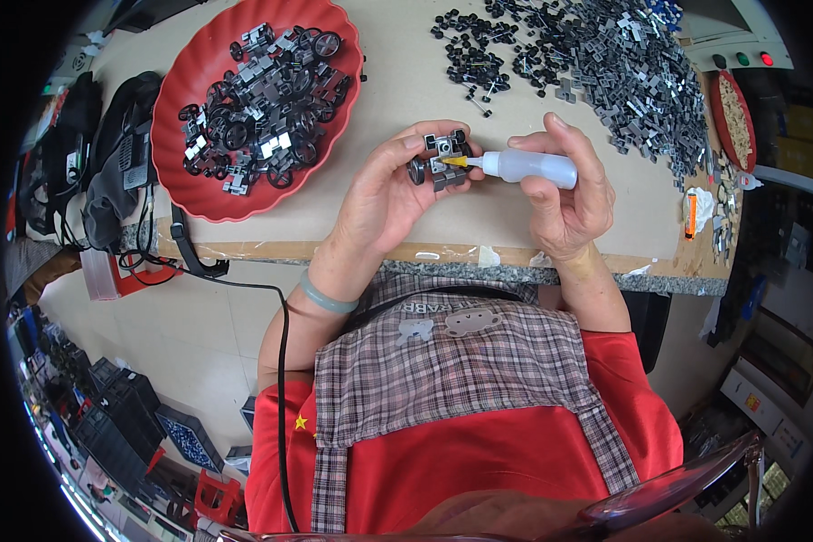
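Between the fingers and thumb of my left hand (pixel 384 185) is a small grey and black wheeled toy chassis (pixel 446 163), held above the table near its front edge. My right hand (pixel 574 194) grips a translucent white squeeze bottle (pixel 533 169), lying nearly level with its nozzle pointing left. The bottle's yellowish tip (pixel 454 161) meets or hovers just over the middle of the chassis; whether it touches I cannot tell. To the left, a red scalloped bowl (pixel 173 172) holds a heap of similar grey and black wheeled assemblies (pixel 262 104).
Small black axle-like parts (pixel 479 54) lie scattered at the back, beside a big pile of grey pieces (pixel 646 86). A red dish (pixel 721 99) of tan bits and an orange tube-like item (pixel 691 215) are at the right. A black cable (pixel 282 361) hangs past my left arm.
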A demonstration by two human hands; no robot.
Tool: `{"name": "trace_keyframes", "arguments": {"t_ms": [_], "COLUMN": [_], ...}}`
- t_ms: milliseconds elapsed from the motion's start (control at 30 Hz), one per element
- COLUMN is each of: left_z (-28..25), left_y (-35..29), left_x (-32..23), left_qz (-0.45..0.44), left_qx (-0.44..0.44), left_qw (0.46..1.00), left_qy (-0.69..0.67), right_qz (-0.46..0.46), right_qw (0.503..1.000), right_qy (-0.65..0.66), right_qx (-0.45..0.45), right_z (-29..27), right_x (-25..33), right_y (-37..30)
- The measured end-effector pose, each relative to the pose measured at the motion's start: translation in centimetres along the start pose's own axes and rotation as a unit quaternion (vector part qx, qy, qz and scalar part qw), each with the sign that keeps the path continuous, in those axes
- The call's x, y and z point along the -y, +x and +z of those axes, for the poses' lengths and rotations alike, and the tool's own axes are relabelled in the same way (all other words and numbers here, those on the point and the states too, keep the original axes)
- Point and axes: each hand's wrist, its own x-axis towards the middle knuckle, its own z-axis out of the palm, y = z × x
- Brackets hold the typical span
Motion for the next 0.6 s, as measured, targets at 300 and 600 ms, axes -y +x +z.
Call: {"name": "trace_keyframes", "arguments": {"t_ms": [300, 600], "left_z": [-0.22, -0.29], "left_y": [0.11, 0.09], "left_x": [0.09, 0.07], "left_qz": [0.016, 0.022], "left_qx": [0.001, -0.004], "left_qw": [1.000, 0.999], "left_qy": [-0.023, -0.033], "right_qz": [-0.008, -0.042], "right_qw": [0.999, 0.996], "right_qy": [-0.022, -0.075], "right_qx": [-0.028, -0.014], "right_z": [-0.72, -0.83], "right_x": [-0.68, -0.47], "right_y": [-0.55, -0.31]}}
